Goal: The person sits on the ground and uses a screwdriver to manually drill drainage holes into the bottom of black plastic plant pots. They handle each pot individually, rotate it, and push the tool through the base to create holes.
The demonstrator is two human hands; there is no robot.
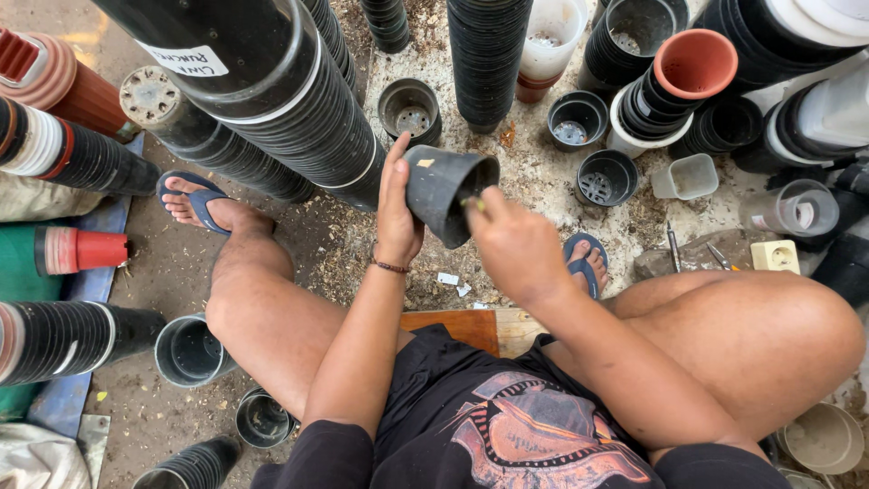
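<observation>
Two bare hands work on one small black pot, seen from above by a person seated low with knees spread, blue sandals on both feet. The left hand clasps the pot's side, fingers pointing up along its wall, thumb side toward the body; a thin bracelet circles that wrist. The pot lies tilted on its side in the air between the knees, mouth facing right and slightly down. The right hand is closed, pinching something small and yellowish-green at the rim; what it is cannot be made out. The hands are close together, meeting at the pot.

Around them stand tall stacks of nested black pots, some leaning across the view. A terracotta-coloured pot tops one stack at upper right. Loose single pots sit on the dirty ground, which is littered with scraps. A wooden board lies under the person.

To do this step well, my judgement is that the left hand should hold the pot steady without squeezing its thin wall out of shape, while the right works at the rim with small, controlled movements, keeping the mouth turned toward the eyes.
</observation>
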